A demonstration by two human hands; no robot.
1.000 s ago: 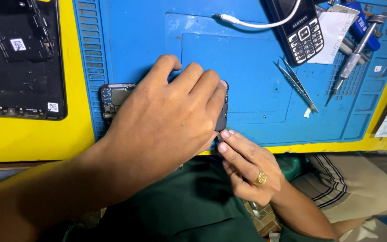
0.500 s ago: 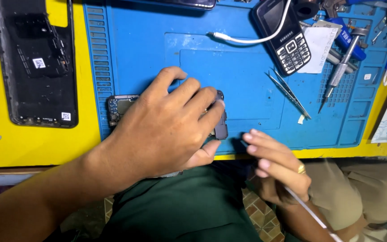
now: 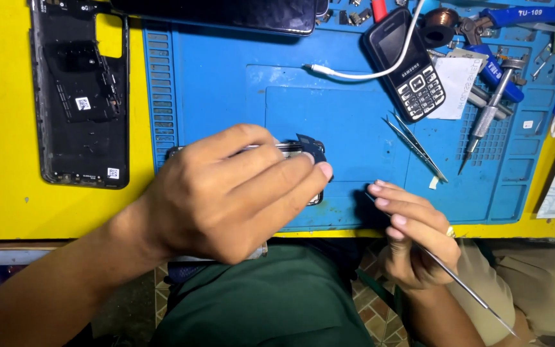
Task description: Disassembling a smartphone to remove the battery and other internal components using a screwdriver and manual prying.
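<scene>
My left hand [image 3: 226, 193] lies over a small opened phone [image 3: 288, 147] on the blue work mat [image 3: 239, 83] and grips it, covering most of it. A dark curved piece [image 3: 309, 149] sticks up at the phone's upper right corner, by my fingertips. My right hand [image 3: 412, 238] sits at the mat's front edge, right of the phone and apart from it. It holds a thin metal probe [image 3: 470, 297] that runs down to the right over my lap.
A black phone back cover [image 3: 81, 96] lies on the yellow table at the left. Farther back are a dark phone [image 3: 226, 13], a keypad phone [image 3: 409, 64] with a white cable [image 3: 354, 74], tweezers [image 3: 419, 148], a screwdriver [image 3: 486, 122] and blue-handled pliers [image 3: 521, 13].
My right hand has drawn away from the phone's edge to the right, with the thin probe now showing in it. My left hand has stayed on the phone, and the dark piece now shows.
</scene>
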